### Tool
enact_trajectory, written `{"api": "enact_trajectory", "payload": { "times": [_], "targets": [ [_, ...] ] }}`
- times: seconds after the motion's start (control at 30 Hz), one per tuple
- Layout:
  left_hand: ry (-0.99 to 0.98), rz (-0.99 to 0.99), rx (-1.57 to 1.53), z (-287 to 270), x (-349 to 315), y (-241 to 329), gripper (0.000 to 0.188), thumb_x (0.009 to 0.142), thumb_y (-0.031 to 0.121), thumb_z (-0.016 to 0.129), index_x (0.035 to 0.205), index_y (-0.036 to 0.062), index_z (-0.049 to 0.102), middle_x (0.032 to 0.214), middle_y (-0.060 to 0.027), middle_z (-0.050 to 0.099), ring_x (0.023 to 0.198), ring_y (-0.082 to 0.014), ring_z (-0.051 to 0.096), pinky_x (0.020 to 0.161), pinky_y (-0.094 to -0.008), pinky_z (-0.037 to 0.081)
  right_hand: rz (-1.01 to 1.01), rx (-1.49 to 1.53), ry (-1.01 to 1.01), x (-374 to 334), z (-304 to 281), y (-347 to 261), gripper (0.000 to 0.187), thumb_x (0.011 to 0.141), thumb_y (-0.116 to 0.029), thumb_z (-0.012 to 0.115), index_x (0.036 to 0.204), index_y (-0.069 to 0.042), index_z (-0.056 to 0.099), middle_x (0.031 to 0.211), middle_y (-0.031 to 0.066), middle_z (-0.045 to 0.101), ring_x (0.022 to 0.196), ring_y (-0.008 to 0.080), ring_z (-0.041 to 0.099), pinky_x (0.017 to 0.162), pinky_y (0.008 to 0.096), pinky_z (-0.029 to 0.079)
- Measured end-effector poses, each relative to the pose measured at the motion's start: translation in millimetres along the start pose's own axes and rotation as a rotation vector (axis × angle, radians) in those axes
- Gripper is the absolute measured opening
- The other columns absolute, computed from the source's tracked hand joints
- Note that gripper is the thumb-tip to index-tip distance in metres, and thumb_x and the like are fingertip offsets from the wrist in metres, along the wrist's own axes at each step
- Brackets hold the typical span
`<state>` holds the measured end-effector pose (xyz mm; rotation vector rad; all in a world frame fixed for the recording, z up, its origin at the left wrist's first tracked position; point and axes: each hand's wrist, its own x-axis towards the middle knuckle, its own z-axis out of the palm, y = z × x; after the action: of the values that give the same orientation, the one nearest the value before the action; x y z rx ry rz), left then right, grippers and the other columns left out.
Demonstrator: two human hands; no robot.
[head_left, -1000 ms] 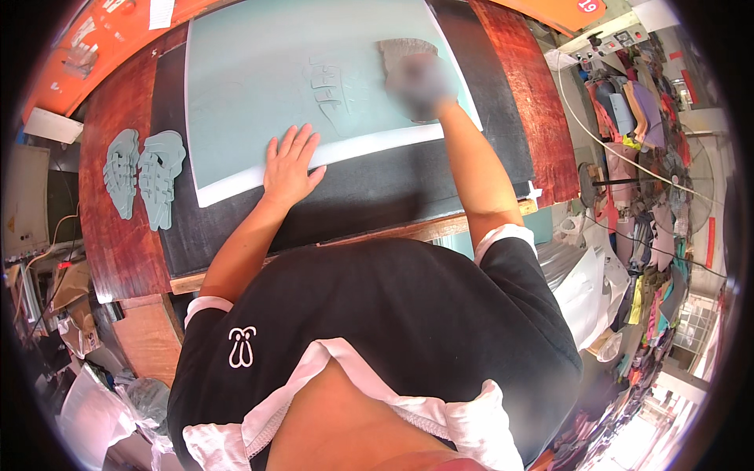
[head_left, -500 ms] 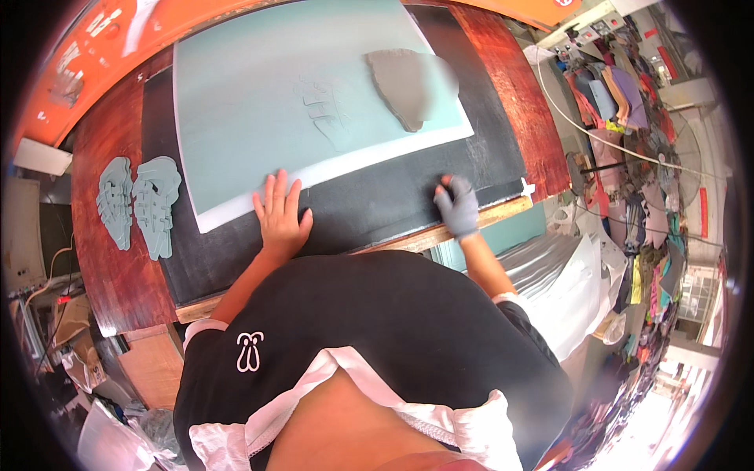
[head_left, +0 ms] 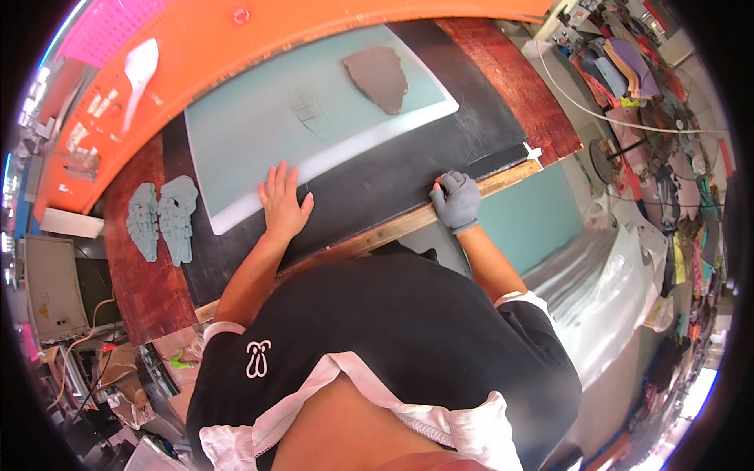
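Observation:
My bare left hand (head_left: 284,206) lies with its fingers spread, their tips at the white near edge of a pale green sheet (head_left: 251,165). Gloved in grey, my right hand (head_left: 458,202) is closed at the wooden front edge of the black board (head_left: 369,184); whatever its curled fingers may hold is hidden. On the sheet rests a brown, irregular flat piece (head_left: 377,78). Left of the brown piece, a cut outline (head_left: 306,110) with slits marks the sheet. Two pale green cut-out pieces with slits (head_left: 177,220) (head_left: 143,223) lie side by side at the left.
An orange machine beam (head_left: 275,39) crosses beyond the sheet. Reddish worn boards (head_left: 503,78) flank the black one. Below the right edge are a green sheet (head_left: 526,216) and clear plastic sheeting (head_left: 605,290). Coloured scraps hang at the right, with a white cable (head_left: 585,129) before them.
The view has turned, showing more of the orange beam. My right hand's fingers are curled more tightly at the board's edge. My left hand stays spread near the sheet's edge.

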<state>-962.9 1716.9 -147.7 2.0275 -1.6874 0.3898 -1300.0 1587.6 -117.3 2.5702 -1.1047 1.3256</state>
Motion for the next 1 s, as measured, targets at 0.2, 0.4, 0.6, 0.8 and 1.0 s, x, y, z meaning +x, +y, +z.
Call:
{"api": "enact_trajectory", "payload": {
  "times": [0.2,0.4,0.6,0.8,1.0],
  "targets": [
    [0.031,0.094,-0.037,-24.6,-22.5,39.4,0.036,0.077,0.027,0.065,0.103,0.0055,0.055,0.11,-0.0141,0.05,0.103,-0.0345,0.047,0.086,-0.0473,0.037,-0.079,0.09,0.02,3.8,17.0,8.8,0.01,0.071,-0.016,0.063,0.067,-0.012,0.055,0.068,0.0089,0.055,0.062,0.0319,0.054,0.057,0.0436,0.044],
    [0.238,-0.015,-0.076,-15.8,-88.9,93.1,0.025,0.076,0.026,0.067,0.068,0.0082,0.052,0.074,-0.0084,0.05,0.074,-0.028,0.053,0.063,-0.0395,0.043,0.081,0.459,-0.165,31.3,21.9,16.7,0.023,0.088,-0.028,0.054,0.084,-0.005,0.06,0.082,0.0169,0.061,0.08,0.0384,0.058,0.07,0.0445,0.046],
    [0.329,-0.052,-0.028,-3.0,-93.7,85.1,0.024,0.074,0.023,0.068,0.066,0.008,0.052,0.072,-0.0084,0.05,0.071,-0.0287,0.053,0.061,-0.041,0.044,0.016,0.735,0.278,175.0,-11.9,32.0,0.031,0.095,-0.027,0.041,0.085,0.0,0.054,0.076,0.0184,0.057,0.077,0.0345,0.056,0.069,0.0414,0.042],
    [0.366,-0.089,0.071,6.6,-98.5,74.5,0.022,0.074,0.021,0.066,0.064,0.0081,0.05,0.071,-0.01,0.05,0.071,-0.0306,0.054,0.06,-0.0426,0.045,-0.334,-0.147,-0.077,59.2,21.5,50.6,0.013,0.084,-0.01,0.046,0.081,-0.004,0.057,0.074,0.0139,0.058,0.065,0.0325,0.059,0.06,0.0422,0.049],
    [0.312,-0.039,0.1,15.2,-93.4,52.8,0.018,0.076,0.017,0.062,0.069,0.0071,0.049,0.073,-0.0114,0.049,0.071,-0.0327,0.052,0.06,-0.0429,0.044,-0.357,-0.018,-0.315,-0.1,48.4,20.2,0.039,0.083,-0.048,0.051,0.085,-0.011,0.065,0.084,0.0088,0.062,0.082,0.0273,0.059,0.073,0.0405,0.043]
  ]
}}
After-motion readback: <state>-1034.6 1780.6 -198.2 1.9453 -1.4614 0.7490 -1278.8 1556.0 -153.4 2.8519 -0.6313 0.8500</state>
